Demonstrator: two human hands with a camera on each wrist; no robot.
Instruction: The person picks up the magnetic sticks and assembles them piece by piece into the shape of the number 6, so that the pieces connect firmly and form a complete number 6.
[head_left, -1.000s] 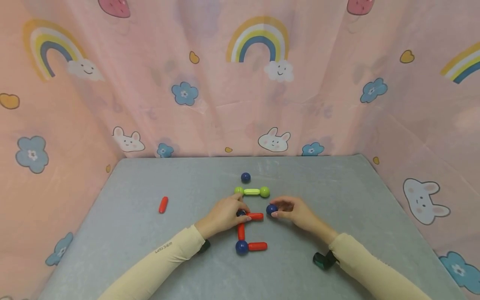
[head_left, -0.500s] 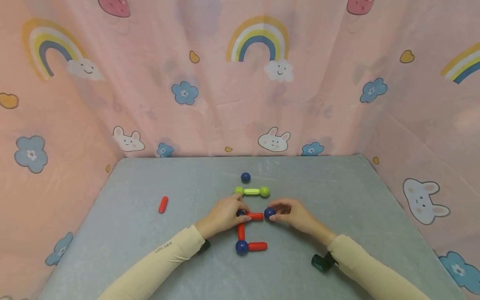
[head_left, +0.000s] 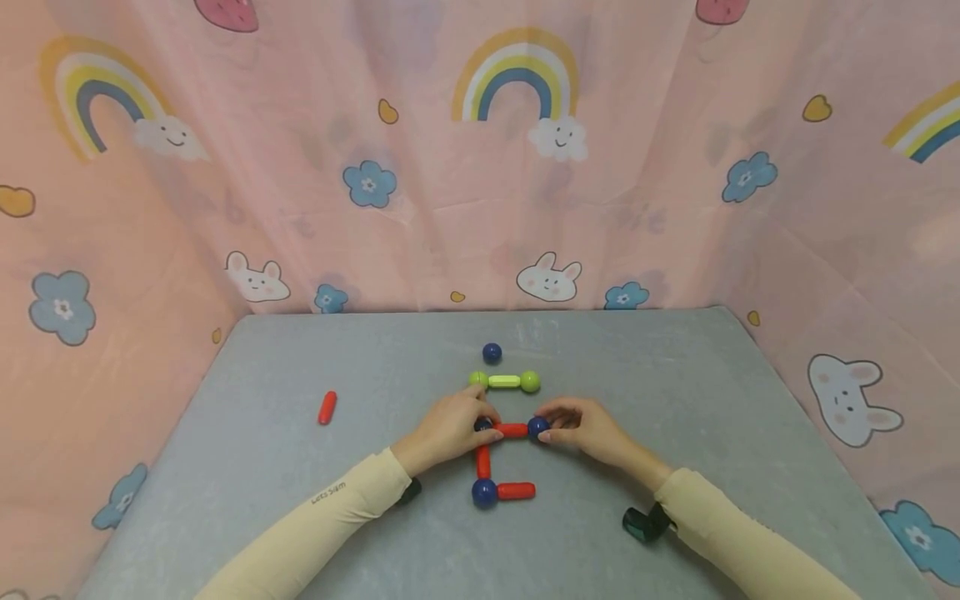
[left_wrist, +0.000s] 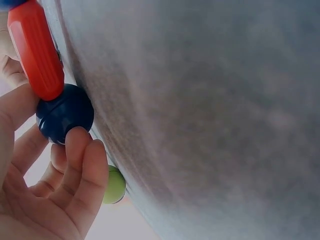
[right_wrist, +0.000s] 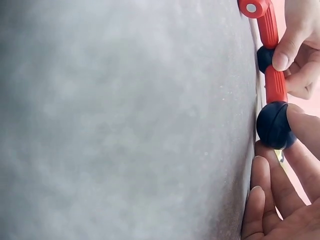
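My left hand (head_left: 450, 427) grips a dark blue ball (left_wrist: 67, 112), which joins two red magnetic rods. Between thumb and fingers, my right hand (head_left: 596, 432) pinches another blue ball (right_wrist: 275, 125). That ball touches the right end of the upper red rod (head_left: 513, 431). The second red rod (head_left: 483, 463) runs from the left-hand ball toward the table's front, down to a nearer blue ball (head_left: 484, 492). From this nearer ball a lower red rod (head_left: 517, 491) points right with its far end free. My left fingers partly hide the ball they hold in the head view.
Just beyond my left hand lies a green rod (head_left: 505, 382) with a green ball at each end. A single blue ball (head_left: 492, 353) sits behind it. One loose red rod (head_left: 327, 408) lies on the grey table (head_left: 225, 500) at left. Patterned pink curtain surrounds the back and sides.
My right hand has brought its blue ball left and slightly nearer, closing the gap to the upper red rod's end. The left hand has stayed in place.
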